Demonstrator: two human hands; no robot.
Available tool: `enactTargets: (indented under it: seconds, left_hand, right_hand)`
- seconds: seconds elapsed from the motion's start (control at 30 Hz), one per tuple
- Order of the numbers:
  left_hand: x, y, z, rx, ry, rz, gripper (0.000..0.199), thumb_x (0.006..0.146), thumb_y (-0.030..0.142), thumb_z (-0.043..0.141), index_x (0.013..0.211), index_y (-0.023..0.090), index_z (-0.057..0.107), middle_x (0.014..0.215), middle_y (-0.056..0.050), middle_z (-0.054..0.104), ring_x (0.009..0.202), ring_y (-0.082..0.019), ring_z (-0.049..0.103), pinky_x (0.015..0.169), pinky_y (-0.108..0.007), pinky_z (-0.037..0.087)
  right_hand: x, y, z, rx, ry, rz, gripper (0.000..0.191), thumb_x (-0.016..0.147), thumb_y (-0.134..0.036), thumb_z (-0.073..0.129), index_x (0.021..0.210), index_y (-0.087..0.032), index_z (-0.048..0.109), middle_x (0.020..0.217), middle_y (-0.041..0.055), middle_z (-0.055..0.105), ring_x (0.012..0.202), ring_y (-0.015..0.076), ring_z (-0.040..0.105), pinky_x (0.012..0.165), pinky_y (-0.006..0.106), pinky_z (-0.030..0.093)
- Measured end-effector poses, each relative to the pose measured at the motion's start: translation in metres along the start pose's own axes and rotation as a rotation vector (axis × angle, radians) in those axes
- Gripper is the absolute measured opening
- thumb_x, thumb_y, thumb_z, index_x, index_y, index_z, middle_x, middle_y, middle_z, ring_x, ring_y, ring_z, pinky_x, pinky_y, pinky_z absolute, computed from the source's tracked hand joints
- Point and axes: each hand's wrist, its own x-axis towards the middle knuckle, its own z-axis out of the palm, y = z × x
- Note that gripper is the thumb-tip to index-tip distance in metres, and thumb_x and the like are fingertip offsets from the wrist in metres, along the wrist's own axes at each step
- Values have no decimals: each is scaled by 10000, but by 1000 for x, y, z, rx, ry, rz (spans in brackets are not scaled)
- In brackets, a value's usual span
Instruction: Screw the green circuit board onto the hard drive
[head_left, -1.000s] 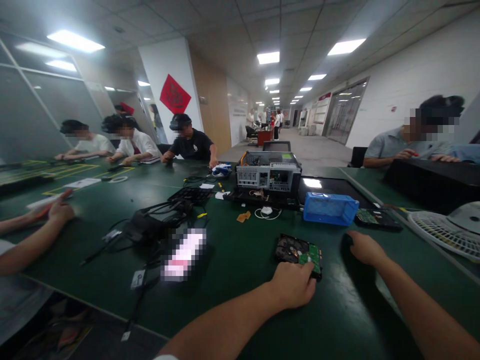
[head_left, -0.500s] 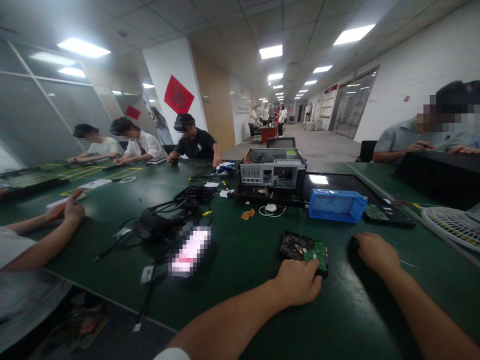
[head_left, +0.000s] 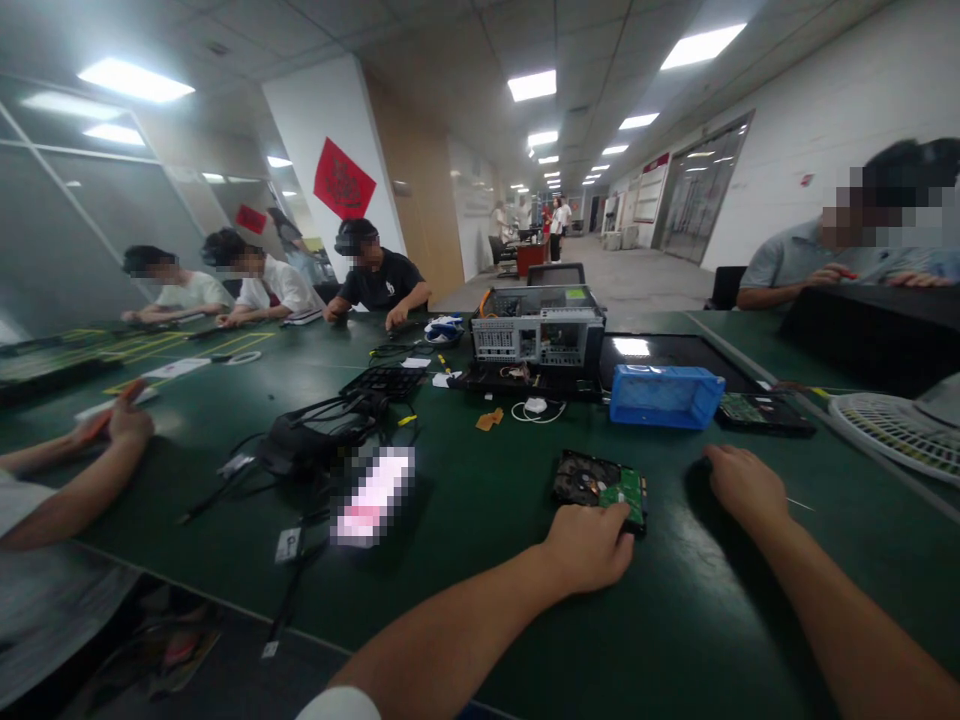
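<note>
A hard drive (head_left: 589, 478) lies on the green tabletop with its circuit-board side up. My left hand (head_left: 589, 545) is closed on its near right edge, the fingers resting over the green board and the thumb at the side. To the right, my right hand (head_left: 746, 487) is curled low over the table, apart from the drive. A thin metal shaft (head_left: 800, 503), like that of a screwdriver, sticks out on the right side of this hand; its handle is hidden by the fingers and shadow.
Beyond the drive stand a blue plastic bin (head_left: 666, 398) and an open computer case (head_left: 536, 335). A circuit board (head_left: 765, 413) and white fan grille (head_left: 892, 430) are at right. Left are a black headset (head_left: 300, 440), cables and a blurred bright phone-like object (head_left: 373, 497). Co-workers sit around.
The view has shifted slightly, so everything sits a little higher and further left. Both hands stay nearly where they were, the left on the drive; the right has moved a little.
</note>
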Motion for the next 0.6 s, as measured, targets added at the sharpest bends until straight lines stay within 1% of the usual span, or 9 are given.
enactTargets:
  seconds: [0.1, 0.17, 0.2, 0.27, 0.33, 0.4, 0.47, 0.53, 0.6]
  left_hand:
    - [1, 0, 4, -5, 12, 12, 464, 1007, 426, 411, 1417, 227, 498, 1108, -100, 750, 976, -299, 727, 864, -460, 583]
    - [2, 1, 5, 0, 18, 5, 461, 1009, 425, 416, 1416, 226, 504, 1106, -96, 750, 974, -292, 725, 875, -452, 577]
    - [2, 1, 5, -1, 11, 6, 460, 1009, 423, 422, 1417, 227, 504, 1105, -91, 749, 972, -285, 724, 880, -445, 574]
    - [3, 3, 5, -6, 4, 1, 455, 1013, 415, 421, 1420, 227, 503, 1100, -84, 748, 957, -270, 722, 874, -426, 571]
    - [3, 4, 5, -9, -3, -1, 452, 1017, 398, 421, 1426, 225, 500, 1083, -77, 748, 939, -255, 719, 867, -403, 568]
    - [3, 4, 5, -5, -2, -7, 450, 1012, 392, 435, 1423, 221, 507, 1071, -71, 750, 928, -250, 719, 867, -395, 564]
    - [4, 5, 6, -15, -8, -10, 452, 1016, 392, 437, 1428, 220, 503, 1076, -66, 750, 920, -236, 717, 857, -377, 562]
    - [3, 5, 6, -17, -18, -21, 455, 1019, 389, 438, 1436, 218, 498, 1075, -66, 750, 915, -228, 716, 848, -365, 560]
    - [3, 5, 6, -13, -15, -23, 456, 1023, 391, 433, 1438, 213, 500, 1072, -67, 750, 904, -224, 717, 838, -359, 560]
  right_hand:
    - [-3, -4, -5, -99, -14, -15, 367, 908, -72, 422, 1143, -179, 683, 1149, 155, 703, 1101, 311, 657, 790, 364, 492]
    - [-6, -5, -9, -96, -22, 27, 379, 908, -82, 422, 1150, -202, 688, 1189, 135, 703, 1106, 294, 665, 779, 343, 488]
    - [-7, -4, -12, -87, -25, 64, 379, 907, -100, 436, 1165, -214, 689, 1215, 127, 701, 1069, 287, 680, 769, 343, 490]
    - [-9, 3, -16, -66, 23, 154, 399, 914, -148, 457, 1242, -235, 667, 1276, 115, 687, 1021, 287, 695, 756, 355, 496]
    - [-13, 14, -20, -54, 61, 229, 412, 915, -176, 472, 1275, -248, 658, 1299, 107, 684, 1018, 287, 699, 761, 357, 499]
    - [-17, 27, -23, -44, 58, 285, 396, 922, -213, 488, 1274, -247, 666, 1278, 111, 697, 1031, 291, 697, 765, 352, 499]
    - [-20, 36, -25, -35, 24, 330, 375, 931, -247, 497, 1257, -241, 680, 1236, 120, 714, 1035, 296, 694, 761, 350, 500]
    - [-22, 40, -25, -24, -7, 330, 366, 935, -259, 499, 1246, -229, 690, 1225, 126, 715, 1037, 291, 691, 763, 346, 502]
    - [-22, 36, -22, -11, -21, 271, 357, 944, -272, 499, 1238, -225, 697, 1242, 120, 704, 1043, 274, 685, 779, 333, 501]
